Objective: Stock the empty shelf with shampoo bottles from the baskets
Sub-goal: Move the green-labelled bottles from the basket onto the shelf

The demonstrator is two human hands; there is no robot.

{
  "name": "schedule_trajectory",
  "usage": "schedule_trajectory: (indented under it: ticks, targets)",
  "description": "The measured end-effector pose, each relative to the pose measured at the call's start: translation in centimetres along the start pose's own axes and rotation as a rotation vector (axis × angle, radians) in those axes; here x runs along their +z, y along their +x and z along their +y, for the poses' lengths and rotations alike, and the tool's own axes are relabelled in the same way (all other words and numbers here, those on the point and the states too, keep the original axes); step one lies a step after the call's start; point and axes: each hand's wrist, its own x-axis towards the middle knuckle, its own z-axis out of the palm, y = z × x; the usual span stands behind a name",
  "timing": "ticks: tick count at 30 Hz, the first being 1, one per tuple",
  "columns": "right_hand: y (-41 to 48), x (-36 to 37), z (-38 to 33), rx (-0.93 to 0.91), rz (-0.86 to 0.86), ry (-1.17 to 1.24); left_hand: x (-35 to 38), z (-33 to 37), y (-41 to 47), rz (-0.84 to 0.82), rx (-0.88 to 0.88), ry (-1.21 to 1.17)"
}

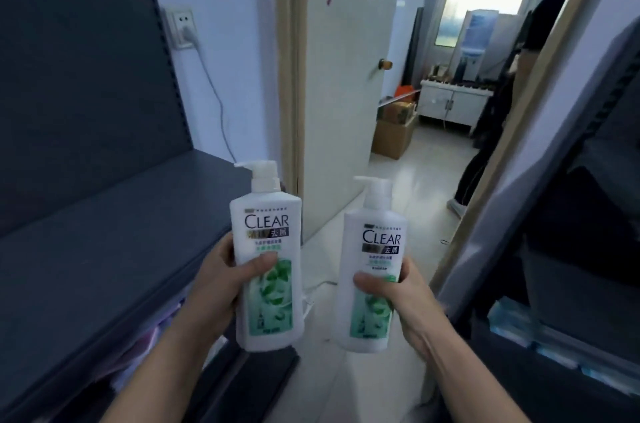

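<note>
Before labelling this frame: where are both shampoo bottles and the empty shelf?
Left-hand bottle (266, 235), head view, on its front label.
Right-hand bottle (379, 242), head view, on its front label.
Empty shelf (104, 242), head view, on its bare top surface.

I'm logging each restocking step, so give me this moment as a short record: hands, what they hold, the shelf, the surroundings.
left hand: grip closed around the left shampoo bottle, upright, label facing the camera
right hand: grip closed around the right shampoo bottle, upright, slightly lower
bottles: apart, not touching
shelf: dark, to the left, nothing on its top board
doorway: open, ahead
baskets: not in view
</note>
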Motion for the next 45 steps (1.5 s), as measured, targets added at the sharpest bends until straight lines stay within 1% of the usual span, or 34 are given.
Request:
schedule_trajectory:
  ticks: [7, 17, 26, 31, 37, 45]
  targets:
    - [6.6, 5.0, -3.0, -0.068, -0.214, -0.026, -3.6, 3.7, 2.3, 0.169, 0.107, -0.074]
    - [16.8, 10.7, -7.1, -0.153, -0.527, -0.086, -6.5, 6.3, 7.4, 0.445, 0.206, -0.085]
    - [23.4, 16.4, -9.4, -0.162, -0.725, -0.086, -9.5, 7.5, 10.1, 0.634, 0.244, -0.045]
    - [26.6, 20.2, -9.2, -0.17, -0.767, -0.071, -12.4, 7.8, 11.9, 0.68, 0.251, -0.025]
    - [29.6, 25.0, -8.2, -0.151, -0.735, -0.07, -15.8, 7.9, 13.9, 0.689, 0.245, -0.015]
    - [33.1, 29.3, -7.0, -0.106, -0.809, -0.076, -18.2, 7.4, 16.0, 0.711, 0.221, 0.009]
